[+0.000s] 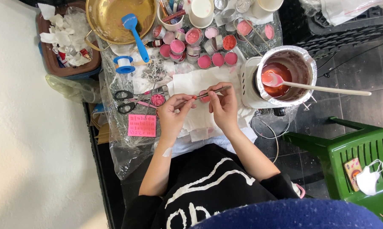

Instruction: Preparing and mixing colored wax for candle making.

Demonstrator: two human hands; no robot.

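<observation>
From above, I see my two hands meeting over white paper towels (187,82) on a plastic-covered counter (115,144). My left hand (173,113) pinches one end of thin metal tweezers (212,90) between thumb and fingertips; my right hand (223,106) curls around their middle, fingers closed on them. A small pink piece (204,98) sits between the hands, touching them. Just right stands a melting pot (284,75) of red liquid with a white spoon (314,86) in it. Behind are small tins of pink wax (195,44), scissors (130,101) to the left.
</observation>
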